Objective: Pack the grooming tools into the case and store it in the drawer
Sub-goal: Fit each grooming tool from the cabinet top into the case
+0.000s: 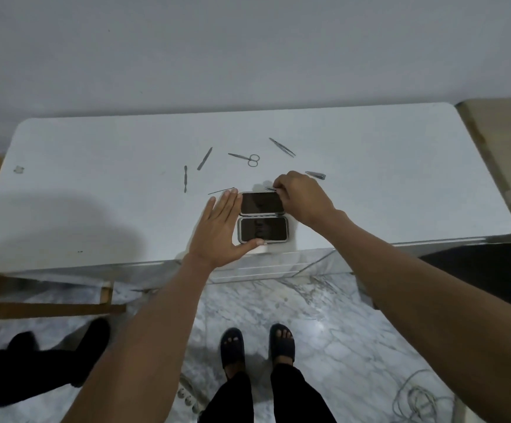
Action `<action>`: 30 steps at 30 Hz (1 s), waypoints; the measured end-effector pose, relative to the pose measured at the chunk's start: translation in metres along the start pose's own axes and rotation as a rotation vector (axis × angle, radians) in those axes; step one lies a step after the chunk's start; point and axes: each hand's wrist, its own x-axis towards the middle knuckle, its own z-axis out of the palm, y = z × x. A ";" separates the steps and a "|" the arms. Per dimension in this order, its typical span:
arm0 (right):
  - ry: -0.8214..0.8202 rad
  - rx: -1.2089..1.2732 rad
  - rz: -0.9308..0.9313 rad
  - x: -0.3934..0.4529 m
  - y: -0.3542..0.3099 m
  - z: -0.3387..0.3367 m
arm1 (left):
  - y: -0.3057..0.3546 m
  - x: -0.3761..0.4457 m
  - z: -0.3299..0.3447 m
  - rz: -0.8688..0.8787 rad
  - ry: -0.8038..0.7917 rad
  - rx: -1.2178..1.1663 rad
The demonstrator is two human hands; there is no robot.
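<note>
Left grip (217, 230) is lying flat-fingered, bracing the open dark hinged case (262, 217) near the white table (95, 178)'s front edge; right grip (301, 198) is pinching a thin metal tool (270, 189). Seating it flat should be easier with the case held steady.

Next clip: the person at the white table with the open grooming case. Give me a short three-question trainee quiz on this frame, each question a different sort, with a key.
1. True or false: the case lies open on the white table.
2. Which hand pinches a small metal tool at the case's far edge?
A. left hand
B. right hand
C. neither
3. Fill in: the loose tool with two finger loops, lying beyond the case, is the ____.

Key:
1. True; both dark halves face up.
2. B; the left hand rests flat against the case's left side.
3. Scissors; they lie between the nail file and the tweezers.
</note>
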 end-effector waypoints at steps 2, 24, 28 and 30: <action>-0.048 -0.017 -0.008 -0.010 -0.001 0.001 | 0.000 0.000 0.000 -0.004 -0.016 -0.002; -0.111 -0.133 -0.007 -0.067 -0.017 0.035 | -0.001 -0.001 -0.003 0.014 -0.020 -0.035; -0.091 -0.134 0.009 -0.069 -0.017 0.034 | -0.001 -0.001 -0.001 0.018 -0.007 -0.032; -0.090 -0.159 -0.002 -0.070 -0.014 0.031 | -0.002 -0.001 0.000 0.017 0.002 -0.033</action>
